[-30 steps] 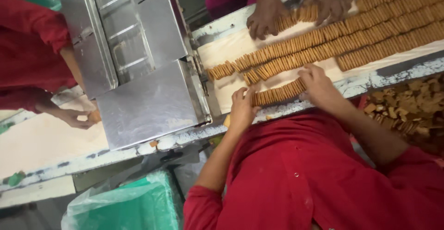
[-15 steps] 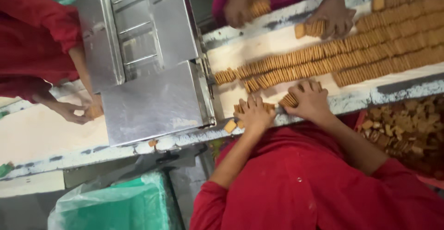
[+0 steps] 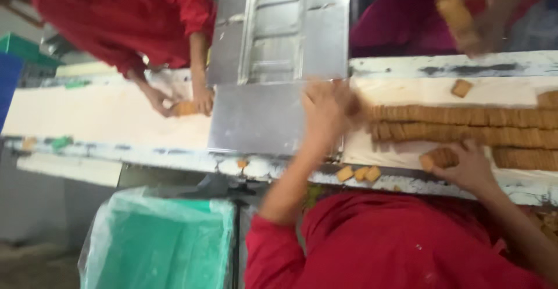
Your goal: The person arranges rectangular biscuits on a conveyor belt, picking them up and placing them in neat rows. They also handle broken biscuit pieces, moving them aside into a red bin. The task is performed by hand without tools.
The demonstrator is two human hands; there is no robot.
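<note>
Several square brown biscuits in a short stack sit on the pale conveyor belt, gripped by the right hand at the belt's near edge. Blurred, the left hand hovers by the long rows of lined-up brown biscuits; its grip cannot be told. Three loose biscuits lie on the metal rim.

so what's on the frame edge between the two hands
In the head view, three loose biscuits lie on the conveyor's metal edge, between the blurred left hand and the right hand gripping a short biscuit stack.
</note>
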